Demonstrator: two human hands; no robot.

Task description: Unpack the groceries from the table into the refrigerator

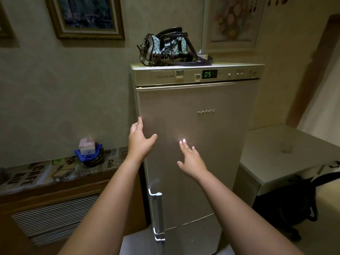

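I stand facing the refrigerator (193, 144), whose silver door is closed, and both my arms reach out toward it. My left hand (140, 139) is at the door's left edge, well above the long handle (156, 214); its fingers are straight and spread, the fingertips at the edge itself and the thumb out across the door face, holding nothing. Whether the fingers hook around the edge I cannot tell. My right hand (190, 159) is in front of the middle of the door, fingers straight and apart, nothing in it; I cannot tell whether its fingertips touch the metal. The two hands are apart from each other.

The control strip along the refrigerator's top front edge shows a green display (208, 74) reading 05. On the top of the refrigerator, toward its left side, sits a handbag (165, 50) with dark straps trailing to the right, and a small glass jar (201, 53) stands behind it near the back edge.

To the left, on the patterned counter (46, 172), a dark basket (93, 157) with blue cloth holds a pale box (86, 147). To the right stands a white table (272, 162) with a clear glass (287, 146) on it.
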